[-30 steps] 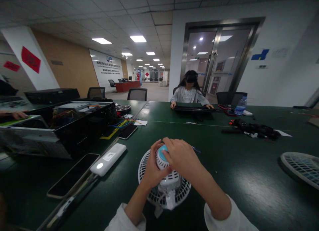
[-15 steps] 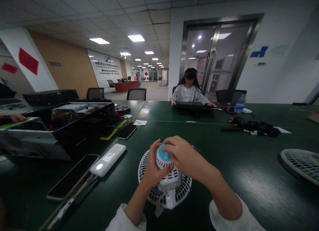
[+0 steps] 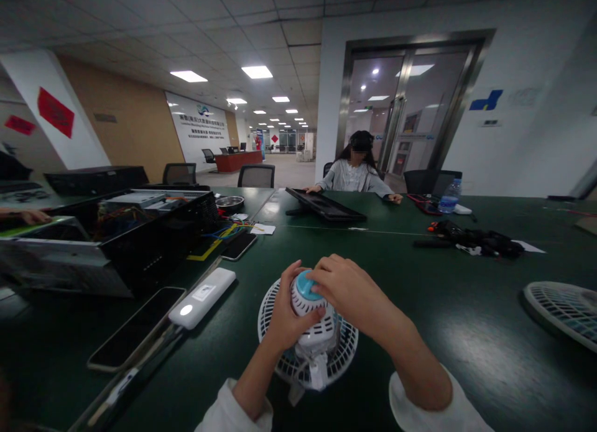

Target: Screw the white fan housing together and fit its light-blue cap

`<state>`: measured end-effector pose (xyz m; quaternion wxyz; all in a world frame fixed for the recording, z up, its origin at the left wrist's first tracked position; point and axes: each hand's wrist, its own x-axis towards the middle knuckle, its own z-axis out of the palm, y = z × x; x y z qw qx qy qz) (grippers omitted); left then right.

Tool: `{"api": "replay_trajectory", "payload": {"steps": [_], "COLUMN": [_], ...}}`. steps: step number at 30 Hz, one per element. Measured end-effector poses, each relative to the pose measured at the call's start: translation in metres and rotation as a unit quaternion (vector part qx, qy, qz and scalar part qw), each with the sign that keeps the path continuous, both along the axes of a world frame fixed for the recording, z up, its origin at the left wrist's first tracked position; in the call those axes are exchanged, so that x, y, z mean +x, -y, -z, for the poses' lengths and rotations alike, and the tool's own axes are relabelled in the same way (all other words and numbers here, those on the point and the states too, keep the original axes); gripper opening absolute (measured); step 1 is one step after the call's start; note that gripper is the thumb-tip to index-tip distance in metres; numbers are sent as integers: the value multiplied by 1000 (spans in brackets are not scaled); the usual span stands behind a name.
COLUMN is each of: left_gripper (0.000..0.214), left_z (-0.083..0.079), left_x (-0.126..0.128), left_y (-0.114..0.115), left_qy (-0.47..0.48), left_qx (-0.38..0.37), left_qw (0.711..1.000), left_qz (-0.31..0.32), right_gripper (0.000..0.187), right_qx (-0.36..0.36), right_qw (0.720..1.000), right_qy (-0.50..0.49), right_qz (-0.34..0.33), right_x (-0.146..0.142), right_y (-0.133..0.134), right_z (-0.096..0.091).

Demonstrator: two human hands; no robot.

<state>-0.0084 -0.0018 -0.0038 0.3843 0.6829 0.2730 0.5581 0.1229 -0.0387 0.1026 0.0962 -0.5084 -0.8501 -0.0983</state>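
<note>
A small white fan lies on the green table with its grille (image 3: 347, 352) down and the slotted motor housing (image 3: 316, 339) facing up. On top of the housing sits a round light-blue cap (image 3: 305, 288). My left hand (image 3: 285, 317) is wrapped round the housing just below the cap, thumb on the near side. From the right, my right hand (image 3: 349, 290) reaches over with its fingertips closed on the blue cap. The fingers partly hide the cap's right side. A pale bracket-like part (image 3: 318, 371) sticks out from the housing towards me.
To the left lie a white power bank (image 3: 203, 299), a large phone (image 3: 135, 328) and a smaller phone (image 3: 239, 246). Behind them stands an open computer case (image 3: 161, 245). A round fan grille (image 3: 559, 304) is at right. Across the table, a person (image 3: 357, 176) sits behind a black monitor (image 3: 333, 208).
My hands stay on the housing and cap with hardly any visible shift. Across the table, the monitor has moved left and turned, and the person's left hand has come off it.
</note>
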Motion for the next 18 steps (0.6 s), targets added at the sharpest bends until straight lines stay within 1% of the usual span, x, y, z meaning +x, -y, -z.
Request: {"api": "replay_trajectory", "payload": {"steps": [1, 4, 6, 10, 12, 14, 16, 18], "left_gripper": [74, 75, 76, 74, 74, 74, 73, 73], "left_z": [-1, -2, -1, 1, 1, 1, 1, 1], "left_x": [0, 0, 0, 1, 1, 2, 5, 13], "left_y": [0, 0, 0, -2, -2, -2, -1, -2], "left_qy": [-1, 0, 0, -4, -2, 2, 6, 8], "left_qx": [1, -5, -4, 24, 32, 27, 18, 9], "left_qw": [1000, 1000, 1000, 1000, 999, 999, 1000, 1000], "left_qz": [-4, -16, -16, -16, -21, -22, -17, -3], "right_gripper": [15, 16, 17, 18, 17, 18, 21, 21], "right_qx": [7, 22, 16, 11, 18, 8, -16, -31], "right_qw": [1000, 998, 996, 985, 980, 980, 983, 985], "right_qy": [3, -13, -33, -58, -69, -86, -109, -134], "right_qz": [18, 56, 81, 160, 185, 181, 145, 103], "right_x": [-2, -11, -18, -31, -34, -31, -21, -5], "right_y": [0, -1, 0, -2, -3, -4, -3, -2], "right_z": [0, 0, 1, 10, 13, 14, 11, 7]}}
